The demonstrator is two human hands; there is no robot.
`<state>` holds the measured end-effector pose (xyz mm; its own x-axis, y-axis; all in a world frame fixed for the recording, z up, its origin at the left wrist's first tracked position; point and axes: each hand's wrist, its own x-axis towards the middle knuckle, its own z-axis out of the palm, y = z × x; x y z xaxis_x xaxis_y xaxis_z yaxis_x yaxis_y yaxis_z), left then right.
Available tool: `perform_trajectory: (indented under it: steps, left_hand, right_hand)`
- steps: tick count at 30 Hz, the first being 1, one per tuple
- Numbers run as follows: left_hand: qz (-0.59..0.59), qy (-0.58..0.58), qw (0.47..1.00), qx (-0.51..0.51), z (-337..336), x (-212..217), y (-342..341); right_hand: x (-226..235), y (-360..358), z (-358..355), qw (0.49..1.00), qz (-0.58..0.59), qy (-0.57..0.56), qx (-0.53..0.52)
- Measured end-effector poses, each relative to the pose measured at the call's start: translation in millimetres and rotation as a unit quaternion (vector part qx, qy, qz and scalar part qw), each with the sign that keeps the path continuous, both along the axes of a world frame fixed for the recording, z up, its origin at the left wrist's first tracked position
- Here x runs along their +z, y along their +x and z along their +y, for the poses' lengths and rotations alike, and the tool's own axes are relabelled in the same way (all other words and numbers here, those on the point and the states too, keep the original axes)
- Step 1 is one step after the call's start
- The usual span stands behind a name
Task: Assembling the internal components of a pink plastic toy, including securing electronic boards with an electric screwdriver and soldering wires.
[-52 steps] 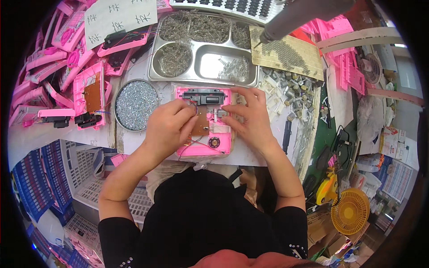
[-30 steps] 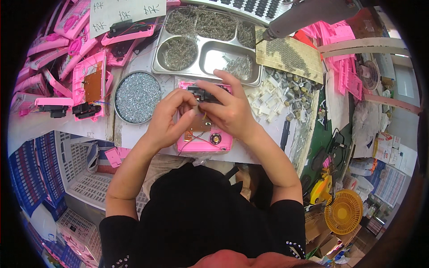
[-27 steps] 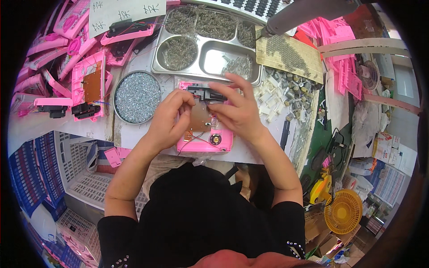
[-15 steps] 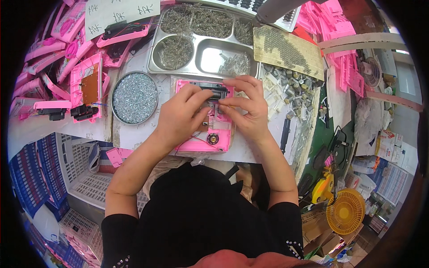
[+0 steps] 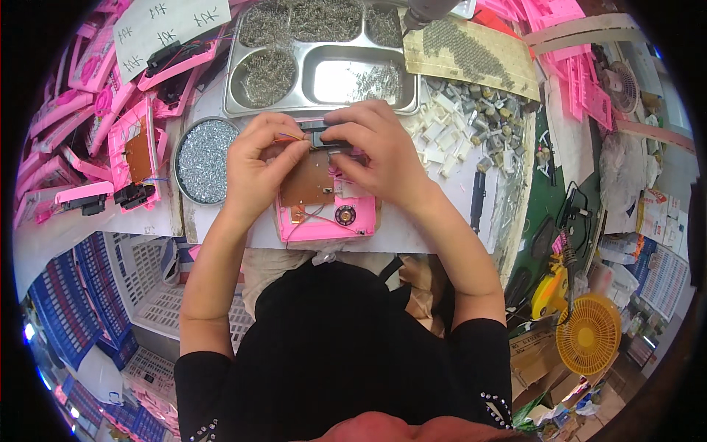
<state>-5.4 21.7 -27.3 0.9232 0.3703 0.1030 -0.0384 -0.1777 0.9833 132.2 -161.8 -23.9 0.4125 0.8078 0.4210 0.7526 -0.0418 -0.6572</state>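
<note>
There are two hands (image 5: 264, 158) (image 5: 384, 158), one steel tray (image 5: 331, 77), one round dish (image 5: 175, 165)

So I'm wearing this fisheye on my head, and it's looking down at my left hand (image 5: 261, 158) and right hand (image 5: 379, 151) from fairly close above, catching my torso (image 5: 342, 346) at six and the bench (image 5: 263, 232) toward twelve o'clock.

dish (image 5: 176, 166) — left of casing (image 5: 317, 230) | tray (image 5: 324, 85) — behind casing | springs (image 5: 266, 79), probably, in tray
</note>
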Motion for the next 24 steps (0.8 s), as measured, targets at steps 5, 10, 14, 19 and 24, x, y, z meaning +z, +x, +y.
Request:
perform_trajectory:
  steps: [5,10,14,19,24]
  left_hand:
    - [-0.003,0.090,0.996,0.000,-3.4,7.2,-0.7]
    - [-0.056,0.186,0.981,0.003,-4.2,8.2,-3.7]
    - [-0.067,0.098,0.993,0.014,-1.0,-8.4,-10.6]
    - [-0.035,0.147,0.989,-0.005,-5.6,1.2,-9.8]
    - [-0.021,0.221,0.975,-0.018,-16.4,10.6,1.6]
  right_hand:
    - [4.1,-10.5,14.6,0.999,-0.033,0.035,-0.014]
    - [2.2,-11.3,18.7,0.999,0.010,0.046,-0.005]
    - [-1.7,-7.5,10.5,0.996,0.082,0.044,-0.006]
    - [-6.2,-3.7,-0.2,0.984,0.173,0.047,-0.008]
    - [-2.5,-3.1,-0.9,0.988,0.142,0.055,-0.004]
